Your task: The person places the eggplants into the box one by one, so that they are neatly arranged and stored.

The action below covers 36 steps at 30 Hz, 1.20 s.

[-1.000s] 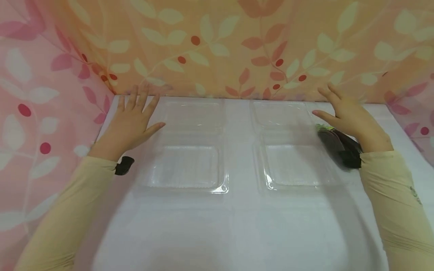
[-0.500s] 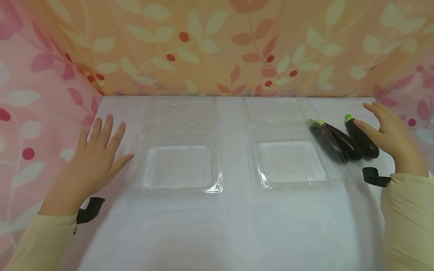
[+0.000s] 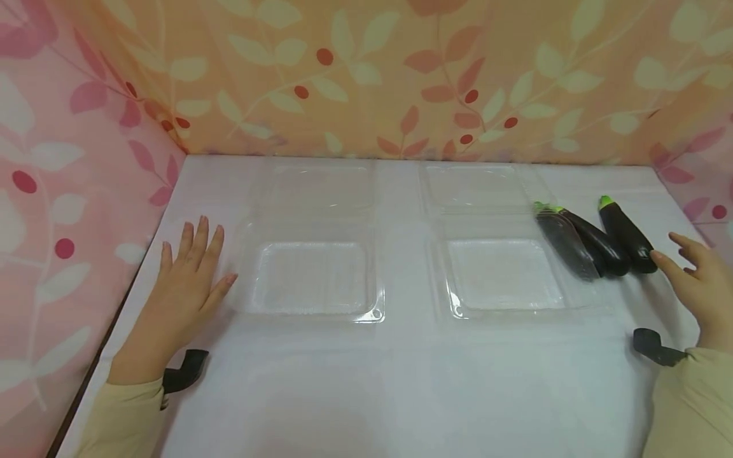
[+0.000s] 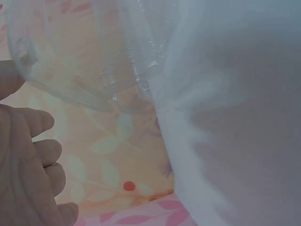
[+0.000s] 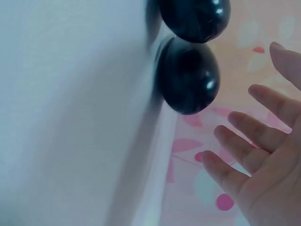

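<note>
My left hand (image 3: 183, 292) hovers with spread fingers beside the left clear plastic clamshell box (image 3: 375, 305), holding nothing. In the left wrist view its fingers (image 4: 44, 153) are near the box's clear wall (image 4: 80, 52). At the right, my right hand (image 3: 695, 280) is loosely spread close to the blunt end of the outer eggplant (image 3: 624, 235). The right wrist view shows a gap between this hand (image 5: 263, 165) and the dark, glossy eggplant ends (image 5: 190, 77). Two more eggplants (image 3: 595, 242) lie alongside; the leftmost is seen through the right clamshell box's (image 3: 458, 308) clear edge.
Both boxes lie open on the white table (image 3: 401, 381), lids (image 3: 323, 191) toward the back. Orange leaf-patterned cloth (image 3: 366, 83) rises behind the table, and pink cloth (image 3: 46, 210) borders the left side. Black wrist mounts (image 3: 186, 372) stick out below both hands.
Both hands have drawn back toward my body and outward. The right hand has moved away from above the eggplants, leaving all three in sight. The boxes stay where they were.
</note>
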### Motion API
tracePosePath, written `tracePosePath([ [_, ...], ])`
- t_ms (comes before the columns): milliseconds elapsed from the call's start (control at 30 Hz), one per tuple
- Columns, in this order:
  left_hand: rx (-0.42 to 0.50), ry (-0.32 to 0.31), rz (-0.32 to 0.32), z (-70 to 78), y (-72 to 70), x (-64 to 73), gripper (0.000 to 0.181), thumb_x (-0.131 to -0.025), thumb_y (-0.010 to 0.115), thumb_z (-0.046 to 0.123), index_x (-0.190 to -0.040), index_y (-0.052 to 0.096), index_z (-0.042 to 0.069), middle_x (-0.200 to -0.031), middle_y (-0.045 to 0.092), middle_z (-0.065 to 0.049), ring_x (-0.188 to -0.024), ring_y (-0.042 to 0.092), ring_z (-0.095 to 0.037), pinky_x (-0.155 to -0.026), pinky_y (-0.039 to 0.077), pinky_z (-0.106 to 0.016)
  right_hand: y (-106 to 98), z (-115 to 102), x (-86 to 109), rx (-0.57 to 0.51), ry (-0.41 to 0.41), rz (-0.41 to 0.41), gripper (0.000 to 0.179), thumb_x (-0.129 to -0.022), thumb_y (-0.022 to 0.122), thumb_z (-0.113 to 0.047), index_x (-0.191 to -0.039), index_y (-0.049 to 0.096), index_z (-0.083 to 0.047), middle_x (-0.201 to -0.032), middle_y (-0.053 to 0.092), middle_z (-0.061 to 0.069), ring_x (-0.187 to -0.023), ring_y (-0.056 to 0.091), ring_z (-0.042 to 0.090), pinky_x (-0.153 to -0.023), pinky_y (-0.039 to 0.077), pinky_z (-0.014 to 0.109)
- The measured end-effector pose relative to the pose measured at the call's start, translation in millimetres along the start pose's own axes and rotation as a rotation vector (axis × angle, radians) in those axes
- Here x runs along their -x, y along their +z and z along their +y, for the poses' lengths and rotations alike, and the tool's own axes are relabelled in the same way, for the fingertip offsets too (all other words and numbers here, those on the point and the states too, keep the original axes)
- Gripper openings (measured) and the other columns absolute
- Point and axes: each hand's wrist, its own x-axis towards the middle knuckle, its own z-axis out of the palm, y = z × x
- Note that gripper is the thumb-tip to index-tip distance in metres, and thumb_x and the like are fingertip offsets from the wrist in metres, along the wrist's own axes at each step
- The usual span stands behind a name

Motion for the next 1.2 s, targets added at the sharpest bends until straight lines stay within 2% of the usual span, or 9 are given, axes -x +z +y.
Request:
tracePosePath([
  [133, 0.029, 0.010, 0.016, -1.7, 6.3, 1.6, 0.064, -0.102, 0.038, 0.032, -0.150, 0.012, -0.002, -0.155, 0.005, -0.024, -0.142, -0.001, -0.037, -0.107, -0.002, -0.064, 3.0, -0.2, 5.5, -0.120, 0.071, -0.013, 0.061, -0.095, 0.052, -0.036, -0.150, 0.025, -0.030, -0.153, 0.021, -0.008, -0.138, 0.022, 0.007, -0.105, 0.027, 0.020],
  [300, 0.064, 0.033, 0.054, -3.9, 13.7, 5.4, 0.058, -0.100, 0.041, 0.020, -0.148, 0.019, -0.004, -0.152, 0.015, -0.026, -0.142, 0.008, -0.037, -0.108, 0.004, -0.062, 3.8, -28.9, 20.9, -0.284, 0.088, -0.009, 0.059, -0.095, 0.055, -0.024, -0.149, 0.030, -0.021, -0.142, 0.031, -0.022, -0.109, 0.035, -0.020, -0.075, 0.030, -0.003],
  [500, 0.101, 0.049, 0.074, -7.8, 18.7, 7.4, 0.057, -0.100, 0.040, 0.019, -0.148, 0.020, -0.004, -0.153, 0.016, -0.022, -0.143, 0.010, -0.032, -0.111, 0.005, -0.056, 6.1, -34.8, 23.7, -0.316, 0.072, 0.008, 0.057, -0.093, 0.056, -0.017, -0.146, 0.035, -0.009, -0.126, 0.043, -0.026, -0.083, 0.040, -0.027, -0.067, 0.032, -0.002],
  [633, 0.110, 0.039, 0.047, -8.5, 19.7, 8.1, 0.057, -0.100, 0.039, 0.021, -0.148, 0.019, -0.003, -0.154, 0.015, -0.021, -0.143, 0.008, -0.030, -0.112, 0.005, -0.055, 10.2, -35.9, 17.6, -0.150, 0.086, 0.010, 0.060, -0.094, 0.057, -0.023, -0.142, 0.035, 0.005, -0.135, 0.050, 0.001, -0.070, 0.035, -0.028, -0.062, 0.032, -0.002],
  [733, 0.105, 0.039, 0.030, -8.1, 20.2, 8.4, 0.058, -0.100, 0.039, 0.021, -0.148, 0.018, -0.004, -0.154, 0.015, -0.021, -0.143, 0.008, -0.031, -0.111, 0.005, -0.057, 13.1, -39.5, 16.0, -0.085, 0.117, 0.020, 0.060, -0.094, 0.056, -0.024, -0.140, 0.034, 0.008, -0.140, 0.041, 0.023, -0.070, 0.033, -0.026, -0.061, 0.031, -0.001],
  [833, 0.100, 0.044, 0.025, -7.4, 20.4, 8.4, 0.057, -0.101, 0.038, 0.022, -0.148, 0.018, -0.004, -0.153, 0.016, -0.023, -0.143, 0.009, -0.032, -0.111, 0.006, -0.057, 15.3, -41.2, 16.1, -0.121, 0.151, 0.046, 0.058, -0.094, 0.056, -0.023, -0.140, 0.037, 0.007, -0.134, 0.050, -0.002, -0.071, 0.035, -0.024, -0.062, 0.032, -0.001],
  [933, 0.100, 0.048, 0.029, -6.9, 20.4, 8.7, 0.057, -0.102, 0.035, 0.026, -0.148, 0.020, -0.005, -0.153, 0.018, -0.023, -0.143, 0.009, -0.031, -0.111, 0.006, -0.057, 16.2, -41.2, 17.0, -0.202, 0.172, 0.071, 0.055, -0.093, 0.058, -0.019, -0.141, 0.041, 0.000, -0.112, 0.049, -0.029, -0.070, 0.037, -0.023, -0.063, 0.032, -0.001],
  [1033, 0.108, 0.049, 0.036, -7.3, 20.5, 8.8, 0.056, -0.103, 0.033, 0.028, -0.147, 0.021, -0.005, -0.152, 0.019, -0.023, -0.143, 0.009, -0.031, -0.112, 0.005, -0.055, 15.3, -41.2, 17.8, -0.296, 0.206, 0.092, 0.052, -0.091, 0.060, -0.015, -0.141, 0.045, -0.010, -0.098, 0.048, -0.035, -0.071, 0.040, -0.021, -0.062, 0.033, -0.001],
  [1200, 0.109, 0.042, 0.041, -7.6, 20.3, 9.1, 0.055, -0.100, 0.037, 0.020, -0.147, 0.022, -0.005, -0.152, 0.020, -0.022, -0.143, 0.009, -0.029, -0.112, 0.005, -0.054, 14.8, -42.2, 17.9, -0.426, 0.286, 0.111, 0.053, -0.090, 0.061, -0.010, -0.141, 0.046, -0.018, -0.095, 0.050, -0.032, -0.074, 0.041, -0.016, -0.060, 0.035, -0.001],
])
